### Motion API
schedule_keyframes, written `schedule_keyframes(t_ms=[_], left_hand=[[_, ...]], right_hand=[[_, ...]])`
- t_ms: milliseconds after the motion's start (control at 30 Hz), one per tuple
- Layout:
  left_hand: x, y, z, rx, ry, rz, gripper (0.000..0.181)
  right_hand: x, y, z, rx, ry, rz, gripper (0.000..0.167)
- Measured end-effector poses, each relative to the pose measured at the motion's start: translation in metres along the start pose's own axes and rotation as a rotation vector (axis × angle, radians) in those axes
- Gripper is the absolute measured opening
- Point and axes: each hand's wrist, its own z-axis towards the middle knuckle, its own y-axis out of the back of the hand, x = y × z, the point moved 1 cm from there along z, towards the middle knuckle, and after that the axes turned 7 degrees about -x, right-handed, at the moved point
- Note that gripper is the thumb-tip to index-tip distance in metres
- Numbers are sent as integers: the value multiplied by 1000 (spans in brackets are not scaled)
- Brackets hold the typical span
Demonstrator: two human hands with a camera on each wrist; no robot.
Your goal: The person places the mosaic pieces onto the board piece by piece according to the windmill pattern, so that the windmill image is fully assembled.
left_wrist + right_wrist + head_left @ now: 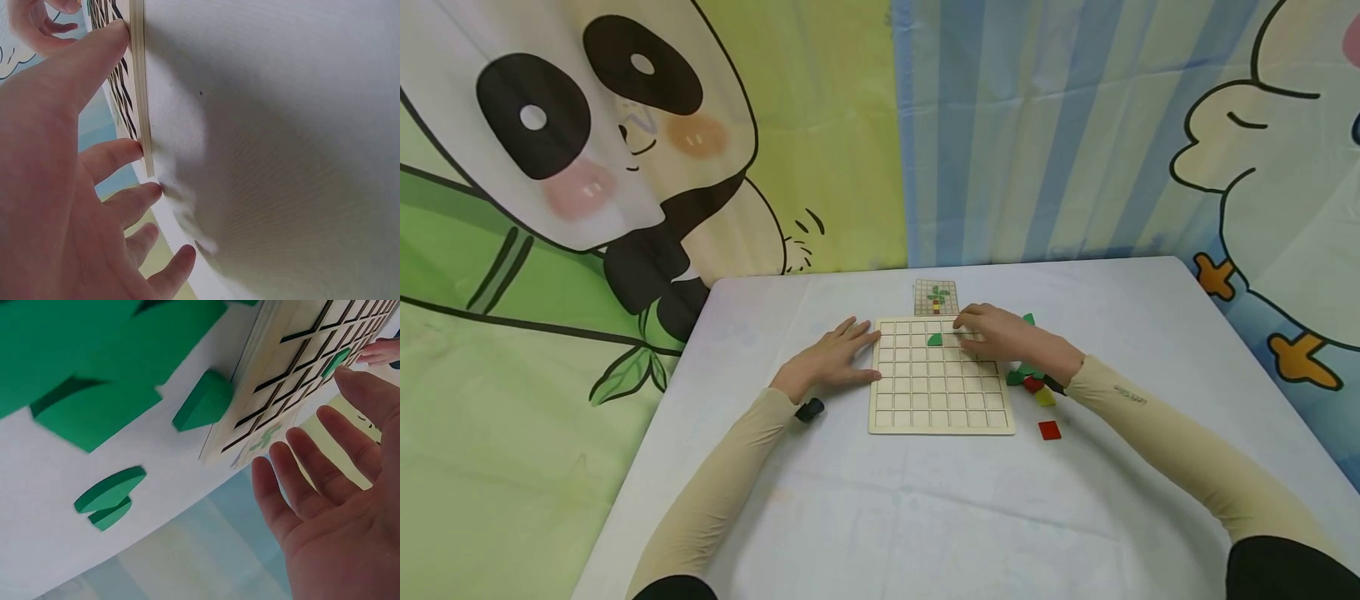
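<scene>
A pale wooden grid board (pixel 942 398) lies flat on the white table. One green piece (pixel 935 340) with a rounded side sits in a cell of its upper part. At the board's left edge rests my left hand (pixel 835 357), fingers spread; in the left wrist view its thumb and a fingertip touch the rim. Over the upper right of the board is my right hand (pixel 1003 337), just right of the green piece. Its fingers look loosely bent and apart in the right wrist view (pixel 350 487), and no piece shows between them.
Beyond the board lies a pattern card (pixel 922 302) with green, yellow and red shapes. Green pieces (pixel 1028 368), a yellow square (pixel 1045 397) and a red square (pixel 1049 431) lie right of the board, some partly behind my right wrist. Patterned cloth (pixel 1000 167) hangs behind the table.
</scene>
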Motion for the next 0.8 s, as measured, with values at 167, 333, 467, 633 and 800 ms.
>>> schedule_keyframes(t_ms=[167,333,467,633,800], left_hand=[[2,-2,1,-1,-1,7,92],[3,-3,1,1,0,10,92],[4,-3,2,-1,-1,12,92],[5,-4,4,0,-1,27,91],[4,-3,3,2,-4,22,92]], right_hand=[[-6,9,-7,23,-55,1,39],[-18,18,-13,23,-105,-13,39],[-31,25,-18,-5,-221,-83,37],[-45,34,-25,-28,-413,-209,30],[-53,36,-30,2,-536,-225,31]])
